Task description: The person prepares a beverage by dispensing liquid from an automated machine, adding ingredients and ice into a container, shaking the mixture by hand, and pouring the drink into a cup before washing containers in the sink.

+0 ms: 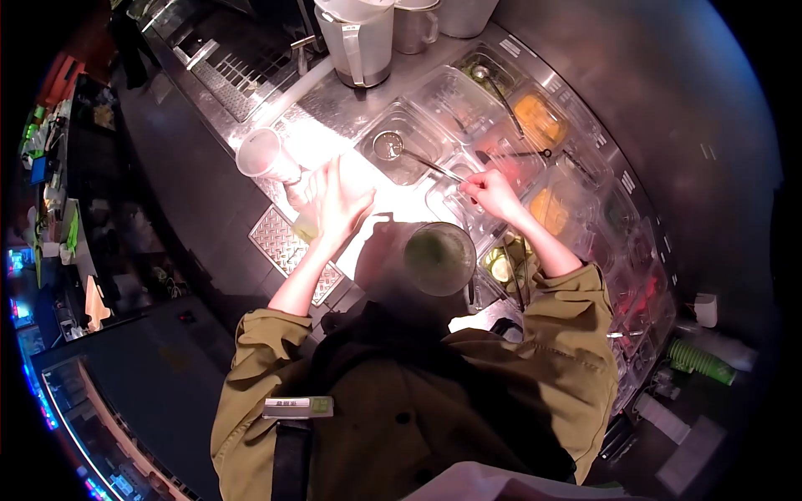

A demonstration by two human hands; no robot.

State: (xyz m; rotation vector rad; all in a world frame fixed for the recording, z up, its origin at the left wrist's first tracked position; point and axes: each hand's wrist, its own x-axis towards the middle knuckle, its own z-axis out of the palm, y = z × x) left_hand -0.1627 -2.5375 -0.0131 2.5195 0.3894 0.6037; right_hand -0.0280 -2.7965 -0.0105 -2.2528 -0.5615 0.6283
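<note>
My right hand (pixel 491 194) is closed around the handle of a ladle (pixel 430 164). The ladle's round bowl is over a clear plastic container (pixel 404 179), and I cannot tell what is in it. On the left, my left hand (pixel 337 204) is above the brightly lit steel counter with its fingers stretched out; glare washes out their tips. Just beyond it stands a pale cup (pixel 266 154), and I cannot tell whether the fingers touch it. Close to my body is a round vessel (pixel 439 259) with a greenish inside.
Clear tubs fill the right side, including orange fruit (pixel 539 117), sliced citrus (pixel 507 260) and a dark-handled spoon (pixel 499 100). A large white pitcher (pixel 355 42) stands at the back. A drain grate (pixel 230 71) lies at the back left, a textured metal plate (pixel 280 246) at the counter's left edge.
</note>
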